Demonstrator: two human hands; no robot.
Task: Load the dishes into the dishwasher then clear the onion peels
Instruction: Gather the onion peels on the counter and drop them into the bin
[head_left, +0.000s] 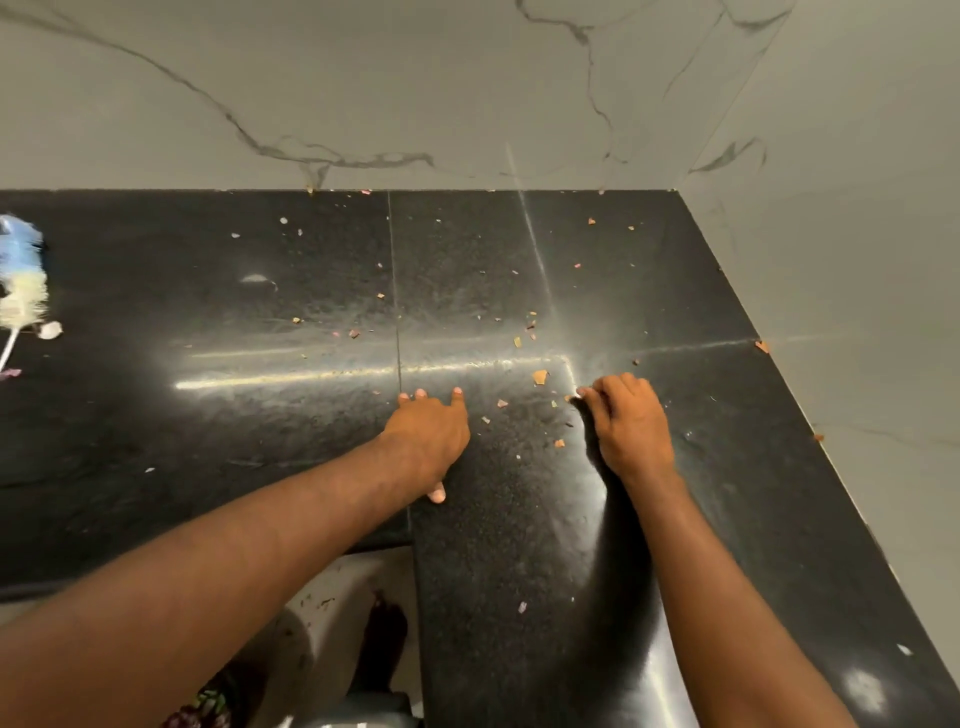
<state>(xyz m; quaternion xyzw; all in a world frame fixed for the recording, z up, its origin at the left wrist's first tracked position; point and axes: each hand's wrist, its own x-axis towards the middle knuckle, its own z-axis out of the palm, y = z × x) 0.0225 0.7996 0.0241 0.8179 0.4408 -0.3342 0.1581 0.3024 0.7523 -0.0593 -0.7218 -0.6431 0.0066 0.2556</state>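
Observation:
Small orange and pink onion peel bits (540, 376) lie scattered over the black granite countertop (260, 426), most of them in the middle and toward the back right corner. My left hand (428, 441) rests palm down on the counter with its fingers spread and its thumb out to the near side. My right hand (626, 423) has its fingers curled and its fingertips pinch at a small peel piece (570, 398) on the counter. Whether it holds more peels inside is hidden. No dishes or dishwasher are in view.
A blue and white bottle brush (23, 280) lies at the left edge of the counter. Grey marble-patterned walls (467, 93) close off the back and the right side. Below the counter's inner corner, pale floor (332, 613) and a dark object show.

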